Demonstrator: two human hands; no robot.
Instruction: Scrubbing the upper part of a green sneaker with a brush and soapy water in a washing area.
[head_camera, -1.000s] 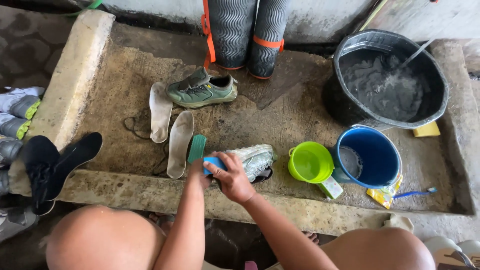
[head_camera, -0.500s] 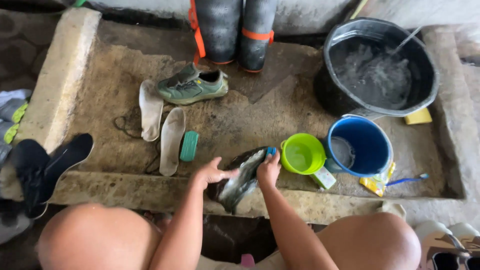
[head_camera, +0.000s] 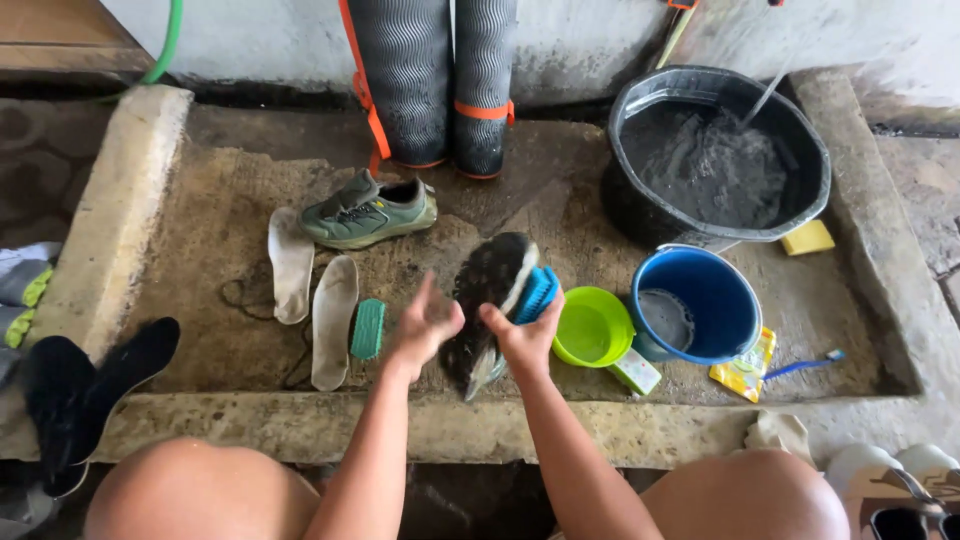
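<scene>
My left hand (head_camera: 424, 325) holds a dark shoe (head_camera: 488, 290) turned sole-up, lifted just above the concrete wash slab (head_camera: 230, 220). My right hand (head_camera: 525, 335) grips a blue scrub brush (head_camera: 537, 292) pressed against the shoe's right side. The matching green shoe (head_camera: 368, 210) stands upright farther back on the slab. Two white insoles (head_camera: 312, 290) lie to the left, with a teal brush (head_camera: 367, 328) beside them. My bare knees are at the bottom edge.
A lime green dipper (head_camera: 592, 326), a blue bucket (head_camera: 700, 300) and a black tub of grey water (head_camera: 720, 150) stand to the right. A yellow sponge (head_camera: 806, 237), a blue toothbrush (head_camera: 805, 364) and a yellow sachet (head_camera: 745, 362) lie nearby. Rolled mats (head_camera: 440, 80) lean behind; black socks (head_camera: 85, 385) at left.
The shoe has been picked up off the slab and turned sole-up. My right hand with the blue brush moved up onto it; my left hand shifted to hold its side.
</scene>
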